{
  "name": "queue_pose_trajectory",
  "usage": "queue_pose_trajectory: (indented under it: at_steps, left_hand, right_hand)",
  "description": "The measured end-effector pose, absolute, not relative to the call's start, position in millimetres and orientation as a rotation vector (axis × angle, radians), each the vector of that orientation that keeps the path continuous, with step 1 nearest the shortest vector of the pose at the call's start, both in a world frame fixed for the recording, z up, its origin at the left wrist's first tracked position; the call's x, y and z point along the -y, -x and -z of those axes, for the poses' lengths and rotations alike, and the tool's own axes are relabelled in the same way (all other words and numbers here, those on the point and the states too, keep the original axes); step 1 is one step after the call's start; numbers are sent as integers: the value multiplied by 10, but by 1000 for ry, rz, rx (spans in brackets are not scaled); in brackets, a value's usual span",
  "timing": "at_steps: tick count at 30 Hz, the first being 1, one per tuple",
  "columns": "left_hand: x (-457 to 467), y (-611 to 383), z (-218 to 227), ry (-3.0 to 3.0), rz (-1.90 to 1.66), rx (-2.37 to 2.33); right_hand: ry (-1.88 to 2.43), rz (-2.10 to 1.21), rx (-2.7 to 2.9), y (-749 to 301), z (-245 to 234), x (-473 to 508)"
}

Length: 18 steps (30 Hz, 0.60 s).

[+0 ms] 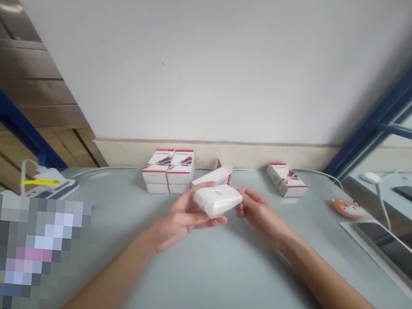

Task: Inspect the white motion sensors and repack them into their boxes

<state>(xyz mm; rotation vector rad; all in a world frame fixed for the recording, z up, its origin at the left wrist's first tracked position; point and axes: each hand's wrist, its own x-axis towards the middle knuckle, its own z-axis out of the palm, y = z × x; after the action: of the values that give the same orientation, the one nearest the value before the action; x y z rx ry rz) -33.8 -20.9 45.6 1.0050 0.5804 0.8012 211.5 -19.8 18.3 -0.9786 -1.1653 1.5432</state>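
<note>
Both hands meet over the middle of the grey table point(217, 271). My left hand point(180, 219) is wrapped round a small white packet point(217, 199) in clear plastic, with the thumb under it and the fingers behind. My right hand point(258, 212) pinches the packet's right end with curled fingers. Just behind the packet lies an open white and red box point(213, 176) with its flap up.
A stack of white and red boxes point(169, 170) stands by the wall, and one more box point(286, 179) lies to the right. An orange fox-shaped pad point(347, 208), a white cable point(382, 199) and a dark tablet point(389, 245) sit at right. A white device point(50, 182) is at left.
</note>
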Motion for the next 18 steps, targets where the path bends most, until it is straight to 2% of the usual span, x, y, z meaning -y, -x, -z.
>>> queue_pose_trajectory:
  at_steps: [8,14,18]
  left_hand:
    - [199,175,-396,-1197,-1083,-853]
    - [155,240,-403,-1126,-1011,-930]
    - [164,263,-400,-1097,-886,-986]
  right_hand:
    - [908,-1290,1260,-2065,-134,224]
    - [881,-661,1881,-2087,-154,326]
    - [902,-401,2039,-2110,-138,328]
